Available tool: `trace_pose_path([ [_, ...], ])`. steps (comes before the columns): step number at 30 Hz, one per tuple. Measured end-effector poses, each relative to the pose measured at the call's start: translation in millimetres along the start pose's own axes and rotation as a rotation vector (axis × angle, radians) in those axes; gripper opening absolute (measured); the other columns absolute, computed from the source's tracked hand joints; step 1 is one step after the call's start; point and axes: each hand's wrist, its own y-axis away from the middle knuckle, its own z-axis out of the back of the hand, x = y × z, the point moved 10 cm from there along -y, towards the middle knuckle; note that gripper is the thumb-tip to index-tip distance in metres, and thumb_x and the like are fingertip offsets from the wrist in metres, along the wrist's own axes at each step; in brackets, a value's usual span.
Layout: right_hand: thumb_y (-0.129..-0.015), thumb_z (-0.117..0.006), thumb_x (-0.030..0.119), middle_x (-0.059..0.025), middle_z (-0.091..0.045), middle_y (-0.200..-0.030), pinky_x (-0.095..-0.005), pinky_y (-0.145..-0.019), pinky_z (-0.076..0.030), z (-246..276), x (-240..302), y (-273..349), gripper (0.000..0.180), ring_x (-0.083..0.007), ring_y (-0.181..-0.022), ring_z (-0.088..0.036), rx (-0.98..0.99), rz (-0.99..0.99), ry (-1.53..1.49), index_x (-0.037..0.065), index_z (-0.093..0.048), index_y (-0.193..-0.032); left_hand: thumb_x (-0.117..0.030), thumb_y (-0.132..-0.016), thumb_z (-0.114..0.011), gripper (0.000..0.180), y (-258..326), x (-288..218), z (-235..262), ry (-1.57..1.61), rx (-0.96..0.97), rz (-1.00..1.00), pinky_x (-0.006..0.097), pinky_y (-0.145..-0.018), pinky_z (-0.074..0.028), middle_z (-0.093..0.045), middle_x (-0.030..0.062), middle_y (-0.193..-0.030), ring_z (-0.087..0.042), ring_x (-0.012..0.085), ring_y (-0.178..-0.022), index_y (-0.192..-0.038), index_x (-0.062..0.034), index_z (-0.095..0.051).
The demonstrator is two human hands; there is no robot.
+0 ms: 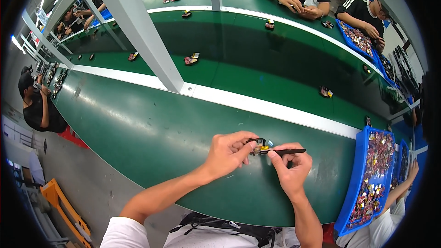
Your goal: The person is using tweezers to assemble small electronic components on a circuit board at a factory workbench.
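Note:
Over the green worktop [151, 124], my left hand [225, 154] pinches a small electronic part [258, 149] with a black frame and a yellow piece. My right hand [293, 170] grips a slim black pen-like tool [291, 151], its inner end at that part and its outer end pointing right. The tool's exact kind is unclear. Close above the right fingertips shows a small bluish-white piece [270, 143]; whether it is attached to the part, I cannot tell. My fingers partly hide the part.
A blue tray [356, 193] heaped with small red-and-yellow parts stands at the right. Beyond the white rail [257, 107], a green belt [229, 76] carries scattered small assemblies [191, 59]. A grey post [138, 27] rises from the rail. Co-workers sit across, left and right.

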Motion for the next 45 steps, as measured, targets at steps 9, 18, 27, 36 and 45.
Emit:
trace_pose_path([
  [9,-0.084,-0.08,-0.001,0.0067,-0.055,-0.06,-0.0193,-0.046,-0.025,0,-14,-1,0.013,0.0023,-0.049,-0.042,0.051,-0.105,-0.129,-0.001,-0.07,-0.093,-0.001,-0.097,-0.065,0.021,-1,-2,-7,-0.044,0.012,-0.035,0.023,-0.047,-0.05,-0.074,0.0127,-0.089,-0.067,0.0119,-0.061,-0.117,0.0057,-0.069],
  [18,-0.088,-0.075,-0.004,-0.0068,-0.069,-0.085,-0.0178,-0.058,-0.044,-1,-25,1,0.014,-0.0048,-0.069,-0.061,0.08,-0.389,-0.323,-0.005,-0.066,-0.098,0.0,-0.096,-0.066,0.022,0,-13,-9,-0.084,0.018,-0.153,0.023,-0.048,-0.052,-0.074,0.0125,-0.087,-0.069,0.0128,-0.063,-0.117,0.005,-0.07],
  [27,-0.088,-0.074,-0.005,-0.0079,-0.07,-0.086,-0.0186,-0.062,-0.049,0,-30,-2,0.013,-0.0078,-0.074,-0.065,0.075,-0.4,-0.362,-0.005,-0.066,-0.099,0.001,-0.094,-0.068,0.022,5,-28,-14,-0.317,-0.049,-0.403,0.024,-0.047,-0.054,-0.073,0.0105,-0.085,-0.071,0.0128,-0.064,-0.115,0.0025,-0.072],
  [36,-0.088,-0.074,-0.006,-0.0024,-0.067,-0.078,-0.017,-0.052,-0.037,6,-37,-4,0.012,-0.0005,-0.062,-0.053,0.077,-0.349,-0.384,-0.004,-0.067,-0.098,0.0,-0.097,-0.065,0.022,-3,-9,-20,-0.123,-0.017,-0.195,0.026,-0.053,-0.059,-0.073,0.0134,-0.089,-0.073,0.0171,-0.069,-0.118,0.0061,-0.069],
  [45,-0.087,-0.075,-0.006,0.0065,-0.055,-0.064,-0.0178,-0.048,-0.028,18,-37,-6,0.012,0.0024,-0.052,-0.041,0.073,-0.25,-0.29,-0.002,-0.068,-0.095,-0.006,-0.101,-0.062,0.026,-12,16,-31,0.101,0.091,0.032,0.026,-0.053,-0.056,-0.072,0.0153,-0.095,-0.071,0.0169,-0.067,-0.123,0.0079,-0.064],
])
